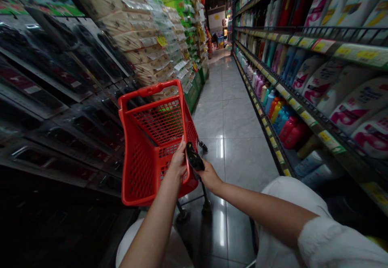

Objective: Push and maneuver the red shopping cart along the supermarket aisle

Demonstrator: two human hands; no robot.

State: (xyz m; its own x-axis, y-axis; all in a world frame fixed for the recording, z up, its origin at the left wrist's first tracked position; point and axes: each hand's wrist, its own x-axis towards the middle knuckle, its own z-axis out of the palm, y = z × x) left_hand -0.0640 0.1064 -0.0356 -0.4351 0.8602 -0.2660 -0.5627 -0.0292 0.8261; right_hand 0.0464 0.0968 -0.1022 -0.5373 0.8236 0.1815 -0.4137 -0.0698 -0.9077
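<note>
A red plastic shopping cart (139, 175) with mesh walls stands in front of me, tilted in the view. My left hand (179, 159) is closed at the cart's near right rim, with its fingertips partly hidden. Just to the right, my right hand (210, 176) grips a black object with small yellow marks (194, 157). It is dark and partly covered by my fingers, so its kind is unclear. The object is held close beside the rim and my left hand.
Shelves (306, 116) of bottles line the right side. Packaged goods hang on the rack (60, 78) at the left, beyond which stand stacked packs (136, 29) and green boxes (178, 1). A grey tiled floor (236, 110) runs down the aisle.
</note>
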